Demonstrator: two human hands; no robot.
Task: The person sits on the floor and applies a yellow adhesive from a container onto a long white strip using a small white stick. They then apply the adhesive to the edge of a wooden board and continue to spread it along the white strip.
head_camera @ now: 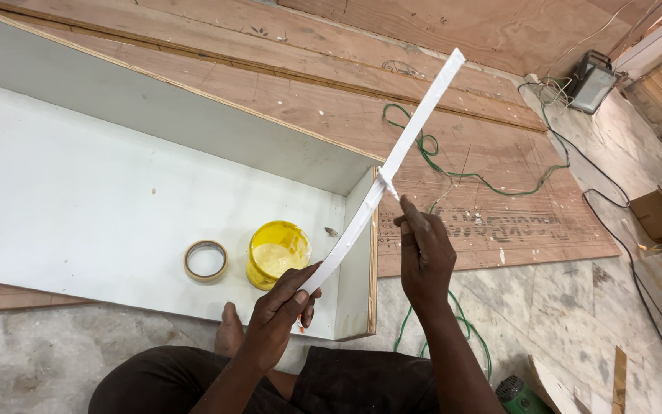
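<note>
Tape roll (206, 260) left of tub (277, 253)

Single head-worn view looks steeply down and forward from close above the person's lap, across the white cabinet (116, 192) toward plywood sheets (438, 115).

We see a bright, even daylight over the whole frame, strongest at the upper right. The white board (78, 192) at the left is almost overexposed and shows little texture. Shadows are soft and short. The focus is sharp at the centre, and straight lines bend a little near the edges.
</note>
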